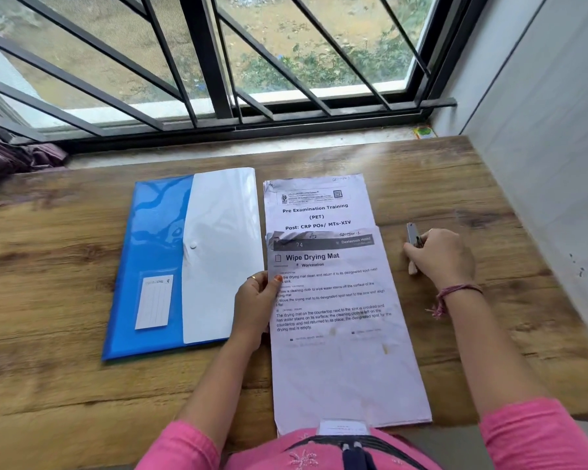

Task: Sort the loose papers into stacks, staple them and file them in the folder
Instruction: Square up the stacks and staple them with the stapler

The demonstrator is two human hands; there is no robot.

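Observation:
A blue plastic folder [150,266] with a white flap lies closed on the wooden table [48,385], left of the papers. A stack headed "Wipe Drying Mat" [343,351] lies in front of me, overlapping a farther stack headed "Pre Examination Training" [319,208]. My left hand [257,303] pinches the left edge of the near stack, thumb on top. My right hand [442,257] rests on the table right of the papers, closed around a small grey stapler [413,237].
A barred window [218,62] and its sill run along the table's far edge. A white wall [557,164] borders the right side. Dark purple cloth [14,157] sits at the far left. A small yellow-green packet [425,132] lies on the sill.

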